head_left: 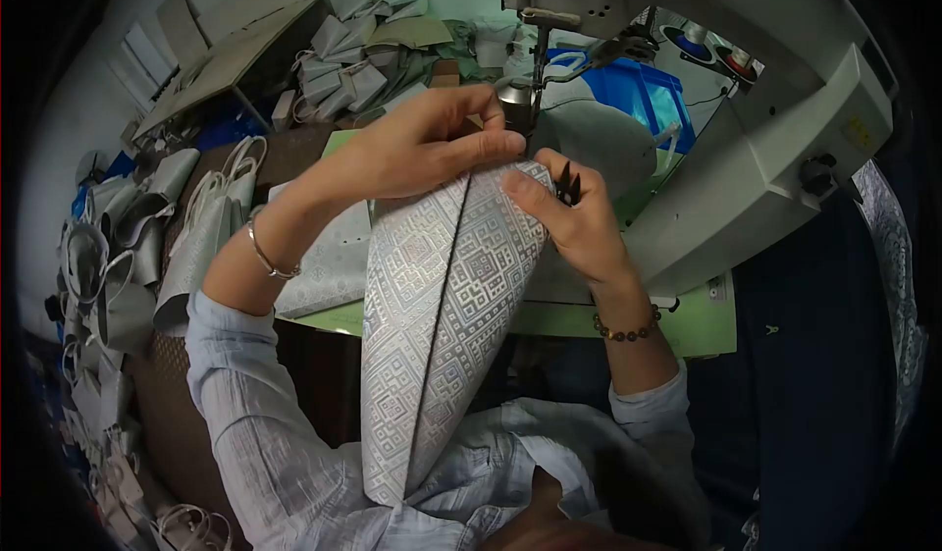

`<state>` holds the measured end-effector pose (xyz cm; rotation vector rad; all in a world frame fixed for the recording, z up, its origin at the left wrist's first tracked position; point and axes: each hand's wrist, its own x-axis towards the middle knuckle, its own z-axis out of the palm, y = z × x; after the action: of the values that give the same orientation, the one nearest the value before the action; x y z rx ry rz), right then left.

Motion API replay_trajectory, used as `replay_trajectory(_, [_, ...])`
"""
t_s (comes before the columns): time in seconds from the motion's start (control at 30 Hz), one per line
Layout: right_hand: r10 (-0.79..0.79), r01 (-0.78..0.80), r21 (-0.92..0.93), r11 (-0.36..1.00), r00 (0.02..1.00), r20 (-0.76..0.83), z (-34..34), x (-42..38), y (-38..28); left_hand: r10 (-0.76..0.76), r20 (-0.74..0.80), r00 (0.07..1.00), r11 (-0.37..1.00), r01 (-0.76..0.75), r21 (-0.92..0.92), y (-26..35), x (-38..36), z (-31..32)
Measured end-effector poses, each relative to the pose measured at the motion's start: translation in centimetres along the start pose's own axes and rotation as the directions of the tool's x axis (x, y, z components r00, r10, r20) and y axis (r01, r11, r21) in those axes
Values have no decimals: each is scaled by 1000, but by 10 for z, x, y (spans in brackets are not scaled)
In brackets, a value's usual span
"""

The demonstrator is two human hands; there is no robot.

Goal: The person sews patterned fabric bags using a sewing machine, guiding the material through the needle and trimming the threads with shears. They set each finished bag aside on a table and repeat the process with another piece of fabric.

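A tapering, silver-white patterned fabric piece (407, 306) stretches from my lap up toward the sewing machine, a dark line running down its length. My left hand (422, 144) is closed at its upper end, thumb and fingertips together at the edge; any thread there is too small to make out. On the other side of that end, my right hand (574, 217) grips the fabric with the thumb pressed on top. Small black thread snips (567, 185) stick out between the right hand's fingers, tips upward. Just behind both hands is the machine's needle area (530, 90).
The sewing machine's arm (756, 198) rises at the right above a green tabletop (706, 327). Grey bag pieces with cord handles (211, 217) pile up at the left. More folded pieces (343, 70) lie at the back, near a blue crate (638, 100). Thread spools (692, 41) stand behind the machine.
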<state>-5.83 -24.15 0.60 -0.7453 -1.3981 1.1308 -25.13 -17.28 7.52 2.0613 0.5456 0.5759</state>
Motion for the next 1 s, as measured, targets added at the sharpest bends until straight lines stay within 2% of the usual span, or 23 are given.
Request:
replay_trajectory(0.07, [-18,12,-56,998,996,-91,-11,-5,-5,-4,-24,1000,1000,4,-11,-20,9,2])
replay_trajectory(0.13, [-22,19,-22,1000,991,-132,-26,2,-9,-75,54,996,997,76,-20,-27,13,-3])
replay_trajectory(0.17, [-29,10,-120,993,987,-155,-34,8,-10,-73,61,995,997,75,-19,-27,14,-3])
replay_trajectory(0.23, [-33,-15,-257,966,983,-182,-47,22,-10,86,-159,983,996,-83,28,-20,18,4])
replay_trajectory(0.27, [-31,-17,-256,967,983,-181,-50,28,-9,84,-160,984,996,-81,28,-25,24,5])
replay_trajectory(0.33, [-32,-30,-280,959,976,-217,-55,38,-9,133,-329,935,991,-117,69,-39,38,5])
replay_trajectory(0.43, [-16,-60,-316,947,972,-233,-60,43,-4,180,-391,903,979,-123,165,-47,47,0])
replay_trajectory(0.77, [-80,-10,-344,939,966,-245,-72,47,2,159,-418,894,978,-87,187,-45,59,-1])
replay_trajectory(1.0, [-75,-18,-358,933,967,-244,-76,46,4,224,-399,889,962,-136,238,-51,62,0])
